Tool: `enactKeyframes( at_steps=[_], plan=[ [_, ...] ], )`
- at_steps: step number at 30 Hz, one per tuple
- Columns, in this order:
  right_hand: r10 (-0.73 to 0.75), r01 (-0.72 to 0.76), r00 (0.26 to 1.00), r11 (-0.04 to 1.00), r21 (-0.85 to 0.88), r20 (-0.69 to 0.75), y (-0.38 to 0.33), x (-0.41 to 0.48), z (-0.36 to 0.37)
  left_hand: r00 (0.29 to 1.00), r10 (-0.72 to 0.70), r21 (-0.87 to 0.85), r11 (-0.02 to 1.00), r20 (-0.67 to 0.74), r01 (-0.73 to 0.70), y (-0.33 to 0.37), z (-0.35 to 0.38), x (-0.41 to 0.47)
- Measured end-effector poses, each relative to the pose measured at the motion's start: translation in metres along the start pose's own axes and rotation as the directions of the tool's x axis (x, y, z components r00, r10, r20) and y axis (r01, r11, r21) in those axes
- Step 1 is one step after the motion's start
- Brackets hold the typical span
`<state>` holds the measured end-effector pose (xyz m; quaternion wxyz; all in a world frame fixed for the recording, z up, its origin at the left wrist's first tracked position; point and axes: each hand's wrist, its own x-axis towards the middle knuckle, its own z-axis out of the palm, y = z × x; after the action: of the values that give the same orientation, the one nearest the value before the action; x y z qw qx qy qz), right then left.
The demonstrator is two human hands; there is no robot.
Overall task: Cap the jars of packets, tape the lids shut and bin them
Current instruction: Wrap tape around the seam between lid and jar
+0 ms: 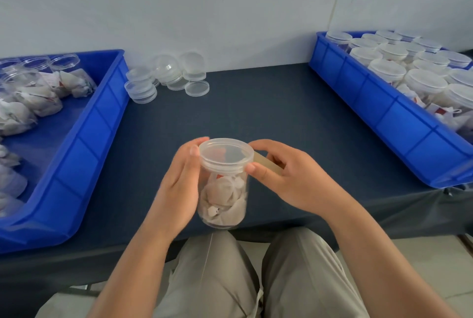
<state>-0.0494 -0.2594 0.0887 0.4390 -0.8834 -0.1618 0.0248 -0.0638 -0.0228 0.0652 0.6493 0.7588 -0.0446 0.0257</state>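
Head view: capped jar [222,197] of packets sits at 6 o'clock, held over the surface [256,108] edge. Steadying it, the left hand [179,189] grips its side; the right hand [286,177] pinches a tape strip [266,163] against the lid [225,155] rim at 3 o'clock, evidently for sealing.

A small packing workstation: a plain counter [256,103] draped in dark cloth against a bare white wall [204,5], with blue plastic bins [371,103] of identical clear jars at either side and loose lids [169,77] heaped behind.
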Motion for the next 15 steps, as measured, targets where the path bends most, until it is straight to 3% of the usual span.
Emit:
enactKeyframes(
  at_steps=[5,8,15],
  plan=[
    [-0.006,0.004,0.999,0.999,-0.047,-0.039,-0.010,-0.006,0.014,0.983,0.074,0.203,0.978,-0.167,-0.039,0.007,0.024,-0.013],
    [0.013,-0.017,0.997,0.998,-0.059,-0.073,-0.015,-0.008,0.020,0.957,0.106,0.207,0.977,-0.270,-0.050,0.005,0.025,-0.015],
    [0.100,-0.103,0.994,0.990,-0.098,-0.041,-0.014,-0.010,0.028,0.980,0.072,0.231,0.973,-0.184,-0.028,0.004,0.016,-0.007]
  ],
)
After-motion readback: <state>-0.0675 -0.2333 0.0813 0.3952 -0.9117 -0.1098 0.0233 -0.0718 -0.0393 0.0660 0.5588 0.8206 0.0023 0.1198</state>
